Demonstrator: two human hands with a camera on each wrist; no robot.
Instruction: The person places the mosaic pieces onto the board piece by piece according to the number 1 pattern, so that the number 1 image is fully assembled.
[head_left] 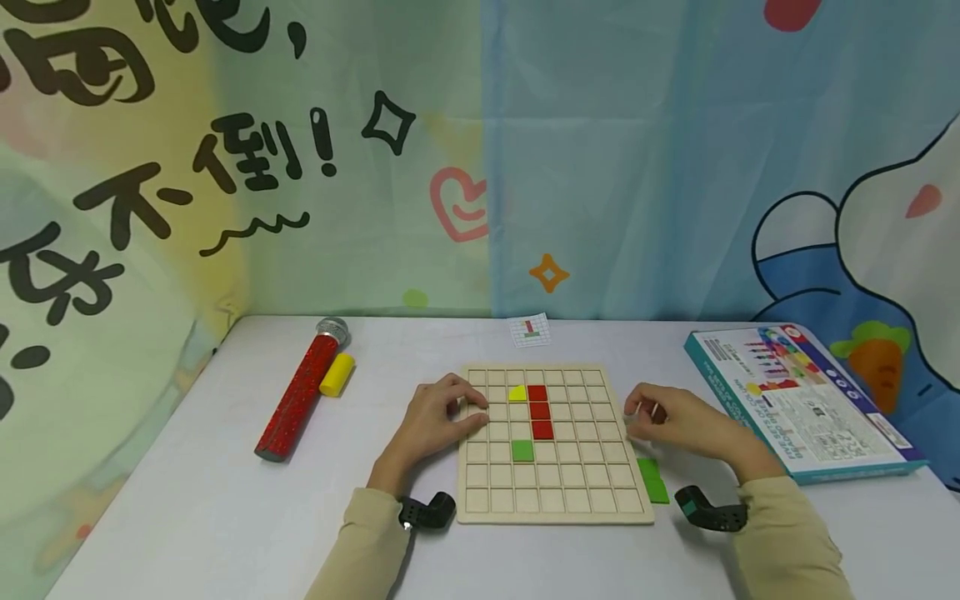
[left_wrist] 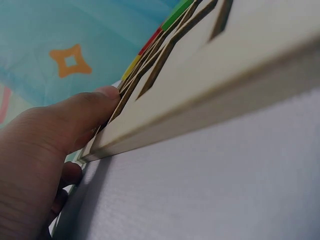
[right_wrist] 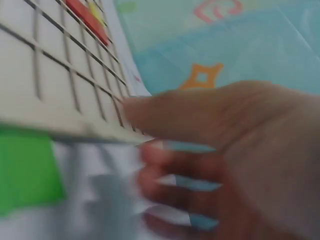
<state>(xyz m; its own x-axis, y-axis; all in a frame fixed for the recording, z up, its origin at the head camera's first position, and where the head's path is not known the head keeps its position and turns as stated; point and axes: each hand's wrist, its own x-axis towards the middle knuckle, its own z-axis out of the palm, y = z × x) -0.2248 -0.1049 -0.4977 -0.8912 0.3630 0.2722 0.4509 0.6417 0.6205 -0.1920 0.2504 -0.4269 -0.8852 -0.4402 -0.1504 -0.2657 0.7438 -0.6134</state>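
Observation:
A pale wooden grid board (head_left: 555, 512) lies on the table in the head view. On it sit a yellow square (head_left: 517, 393), a red strip (head_left: 540, 412) and a green square (head_left: 522, 451). My left hand (head_left: 435, 417) pinches the board's left edge, its thumb (left_wrist: 102, 102) over the top and the other fingers lower at the side. Beside the right edge hovers my right hand (head_left: 678, 419), fingers loosely curled, with nothing visible in them; the right wrist view is blurred. Below that hand, a green piece (head_left: 654, 482) lies against the board's right edge.
Behind the board lies a small pattern card (head_left: 529, 331). A flat game box (head_left: 810, 408) stands at the right, close to the right forearm. Off to the left are a red tube with a silvery end (head_left: 297, 400) and a yellow cylinder (head_left: 337, 375).

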